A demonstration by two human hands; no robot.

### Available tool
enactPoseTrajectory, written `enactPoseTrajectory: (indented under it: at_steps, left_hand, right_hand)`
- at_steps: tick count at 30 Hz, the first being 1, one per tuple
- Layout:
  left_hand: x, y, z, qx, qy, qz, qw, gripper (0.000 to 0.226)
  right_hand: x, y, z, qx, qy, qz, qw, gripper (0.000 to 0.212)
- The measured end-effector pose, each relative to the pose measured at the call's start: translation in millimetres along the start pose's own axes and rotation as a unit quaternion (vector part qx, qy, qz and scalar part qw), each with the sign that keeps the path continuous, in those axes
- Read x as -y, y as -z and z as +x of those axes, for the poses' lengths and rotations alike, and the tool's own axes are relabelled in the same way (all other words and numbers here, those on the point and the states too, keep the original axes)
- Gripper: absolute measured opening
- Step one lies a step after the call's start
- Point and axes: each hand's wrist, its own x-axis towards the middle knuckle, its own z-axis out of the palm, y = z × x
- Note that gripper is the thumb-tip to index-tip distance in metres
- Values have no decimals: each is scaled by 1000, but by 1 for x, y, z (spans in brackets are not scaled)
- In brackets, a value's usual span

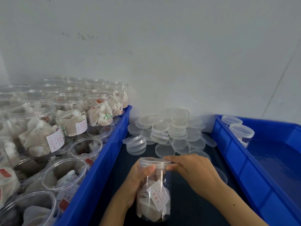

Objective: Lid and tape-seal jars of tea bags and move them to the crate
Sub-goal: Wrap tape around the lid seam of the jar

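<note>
Head view: low in the middle of the frame, a clear plastic jar (153, 190) stands upright on the dark bench (187, 206), filled in its lower half with pale tea bags (149, 207) and showing a white tag with red print. A clear lid (154, 162) sits on its mouth. The left hand (138, 181) wraps around the jar's left side, thumb pressed against the wall just under the lid. The right hand (192, 168) comes in from the lower right and pinches the lid's right edge between thumb and forefinger, the other fingers curled above.

Just behind the hands, in the centre of the frame, lies a loose heap of spare clear lids (169, 132), some stacked, some tilted, spread across the bench up to the white wall (162, 54).

Along the left side runs a blue crate (112, 144) packed with open jars of tea bags (71, 121), none lidded, several with white labels facing out; they seem stacked in two layers.

At the right edge stands a second blue crate (244, 165), mostly bare inside, with two lidded jars (239, 131) in its far corner at the upper right. Whether tape runs around any lid cannot be told.
</note>
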Motion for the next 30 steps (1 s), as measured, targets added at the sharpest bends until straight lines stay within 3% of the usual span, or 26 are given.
enactPoseTrajectory:
  at_steps: [2, 5, 7, 10, 13, 18, 23, 26, 30]
  left_hand:
    - [-2, 3, -1, -12, 14, 31, 999, 99]
    - [-7, 8, -7, -21, 12, 103, 994, 85]
    - [-10, 9, -9, -46, 5, 117, 992, 79]
    - [-14, -4, -9, -64, -13, 143, 988, 89]
    - [-7, -15, -3, -136, -56, 158, 976, 85]
    - [0, -15, 0, -204, -92, 137, 965, 75]
    - [1, -9, -1, -172, -106, 104, 974, 82]
    - [0, -4, -1, -139, -102, 79, 982, 82]
    - [2, -1, -1, -108, -87, 54, 989, 70]
  right_hand:
    - [1, 0, 1, 9, -13, 9, 1000, 36]
    - [9, 5, 0, 22, -42, 44, 998, 81]
    - [13, 7, -2, 26, -46, 20, 998, 72]
    - [22, 1, -4, -3, -39, -32, 999, 29]
    - [32, -6, -7, -26, -70, -27, 997, 36]
    - [40, -9, -7, -7, -115, 83, 990, 48]
    - [22, 4, -3, 61, -125, 262, 955, 39]
    - [7, 6, 2, 106, -117, 307, 939, 49]
    - [0, 9, 6, 121, -84, 291, 945, 44]
